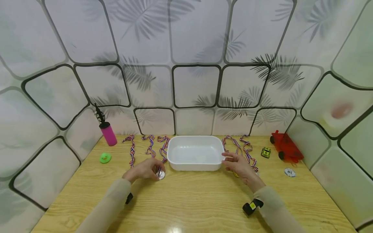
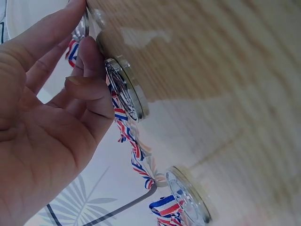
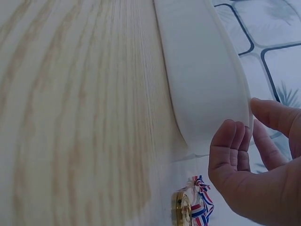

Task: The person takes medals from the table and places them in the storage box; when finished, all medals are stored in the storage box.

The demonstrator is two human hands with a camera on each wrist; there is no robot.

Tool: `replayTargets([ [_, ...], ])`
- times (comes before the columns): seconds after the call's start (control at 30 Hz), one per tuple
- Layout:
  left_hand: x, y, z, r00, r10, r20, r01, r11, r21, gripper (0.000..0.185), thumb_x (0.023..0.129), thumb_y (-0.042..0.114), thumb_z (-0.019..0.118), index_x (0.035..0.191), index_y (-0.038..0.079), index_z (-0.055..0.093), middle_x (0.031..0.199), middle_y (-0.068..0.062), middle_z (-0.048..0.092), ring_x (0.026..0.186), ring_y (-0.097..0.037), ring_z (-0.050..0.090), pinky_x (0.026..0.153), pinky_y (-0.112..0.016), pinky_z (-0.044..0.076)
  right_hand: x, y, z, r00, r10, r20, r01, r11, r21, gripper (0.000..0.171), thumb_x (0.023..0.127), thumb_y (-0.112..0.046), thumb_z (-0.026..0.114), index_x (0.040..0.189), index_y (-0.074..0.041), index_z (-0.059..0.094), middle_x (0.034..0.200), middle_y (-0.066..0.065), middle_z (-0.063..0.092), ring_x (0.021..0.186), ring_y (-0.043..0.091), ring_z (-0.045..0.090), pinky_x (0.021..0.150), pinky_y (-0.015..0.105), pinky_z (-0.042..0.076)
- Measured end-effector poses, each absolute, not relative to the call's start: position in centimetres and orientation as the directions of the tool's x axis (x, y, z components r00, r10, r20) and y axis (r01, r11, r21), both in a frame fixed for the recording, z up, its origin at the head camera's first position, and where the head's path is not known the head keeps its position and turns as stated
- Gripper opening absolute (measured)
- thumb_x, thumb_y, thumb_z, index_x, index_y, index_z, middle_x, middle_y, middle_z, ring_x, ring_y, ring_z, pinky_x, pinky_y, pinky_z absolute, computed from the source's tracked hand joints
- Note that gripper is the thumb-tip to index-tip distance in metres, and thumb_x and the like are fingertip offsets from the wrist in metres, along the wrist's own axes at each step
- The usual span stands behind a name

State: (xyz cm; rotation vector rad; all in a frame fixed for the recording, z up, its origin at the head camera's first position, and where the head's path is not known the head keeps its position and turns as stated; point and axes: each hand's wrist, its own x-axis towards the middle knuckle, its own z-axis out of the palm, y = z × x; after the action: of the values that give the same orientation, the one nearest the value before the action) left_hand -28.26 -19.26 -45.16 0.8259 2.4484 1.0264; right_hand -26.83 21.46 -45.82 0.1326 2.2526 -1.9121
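A white rectangular tray (image 1: 196, 166) stands on the table near the patterned backdrop. In front of its left end, my left hand (image 1: 147, 169) pinches a silver medal (image 1: 160, 175) between thumb and fingers, its striped ribbon trailing back. Two more silver medals (image 2: 124, 89) show beside that hand in the left wrist view, with red, white and blue ribbons. My right hand (image 1: 240, 166) is at the tray's right end, fingertips touching the rim and fingers loosely bent. Partly behind this hand lies a gold medal (image 3: 181, 208), its ribbon stretching back; another striped ribbon (image 1: 247, 150) lies farther right.
On the left are a pink cylinder with a black top (image 1: 108, 134) and a green duck toy (image 1: 105, 158). To the right are a yellow toy car (image 1: 265, 152), a red wheeled toy cart (image 1: 287, 147) and a round numbered chip (image 1: 289, 172). Patterned backdrop encloses the table.
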Motion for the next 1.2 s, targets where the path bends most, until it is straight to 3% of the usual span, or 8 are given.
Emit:
replayTargets([
  [0.33,-28.5,-19.2,-44.9,-0.79,0.607,-0.084,0.354,0.564,0.746,0.024,0.08,-0.003,0.073,0.103,0.004,0.072,0.089,-0.007,0.068,0.078,-0.014,0.056,0.066,-0.024,0.049,-26.9,21.4,-45.6,-0.977,-0.052,-0.206,0.196,0.157,-0.968,0.049,0.092,-0.012,0.068,0.138,-0.004,0.054,0.112,0.007,0.056,0.095,0.018,0.058,0.081,0.029,0.057],
  [0.47,-28.7,-19.5,-44.7,-0.793,0.606,-0.055,0.354,0.533,0.769,0.025,0.082,-0.003,0.07,0.107,0.0,0.07,0.092,-0.011,0.067,0.078,-0.015,0.058,0.066,-0.027,0.053,-26.8,21.4,-45.6,-0.977,-0.074,-0.199,0.186,0.156,-0.97,0.05,0.091,-0.014,0.069,0.138,-0.004,0.053,0.113,0.007,0.054,0.094,0.017,0.058,0.08,0.028,0.057],
  [0.63,-29.1,-20.0,-44.0,-0.813,0.581,-0.034,0.31,0.482,0.819,0.025,0.088,-0.002,0.066,0.113,-0.003,0.067,0.093,-0.015,0.065,0.068,-0.028,0.065,0.059,-0.038,0.058,-26.8,21.3,-45.6,-0.973,-0.101,-0.206,0.191,0.148,-0.97,0.047,0.093,-0.012,0.066,0.138,-0.004,0.053,0.112,0.007,0.051,0.092,0.016,0.058,0.081,0.028,0.057],
  [0.93,-29.6,-20.3,-41.7,-0.905,0.425,0.032,0.224,0.41,0.884,0.03,0.093,0.006,0.064,0.123,0.001,0.064,0.096,-0.018,0.06,0.082,-0.042,0.068,0.073,-0.055,0.058,-27.2,20.9,-45.0,-0.974,-0.067,-0.218,0.205,0.161,-0.965,0.046,0.095,-0.017,0.065,0.139,-0.004,0.053,0.106,0.004,0.048,0.089,0.013,0.056,0.083,0.032,0.056],
  [1.07,-29.7,-20.1,-40.9,-0.929,0.364,0.068,0.204,0.35,0.914,0.032,0.093,0.003,0.063,0.125,-0.003,0.062,0.098,-0.02,0.059,0.086,-0.04,0.069,0.079,-0.053,0.058,-27.3,20.7,-44.9,-0.974,-0.064,-0.216,0.203,0.161,-0.966,0.046,0.095,-0.015,0.065,0.138,-0.003,0.054,0.105,0.004,0.048,0.087,0.012,0.056,0.083,0.032,0.057],
  [1.2,-29.9,-20.0,-40.3,-0.938,0.329,0.108,0.22,0.325,0.92,0.034,0.094,0.002,0.062,0.127,-0.005,0.06,0.101,-0.019,0.058,0.083,-0.03,0.071,0.078,-0.046,0.06,-27.1,20.7,-45.0,-0.972,-0.065,-0.224,0.211,0.158,-0.965,0.047,0.095,-0.014,0.065,0.138,-0.002,0.053,0.106,0.005,0.048,0.086,0.012,0.056,0.081,0.031,0.057],
])
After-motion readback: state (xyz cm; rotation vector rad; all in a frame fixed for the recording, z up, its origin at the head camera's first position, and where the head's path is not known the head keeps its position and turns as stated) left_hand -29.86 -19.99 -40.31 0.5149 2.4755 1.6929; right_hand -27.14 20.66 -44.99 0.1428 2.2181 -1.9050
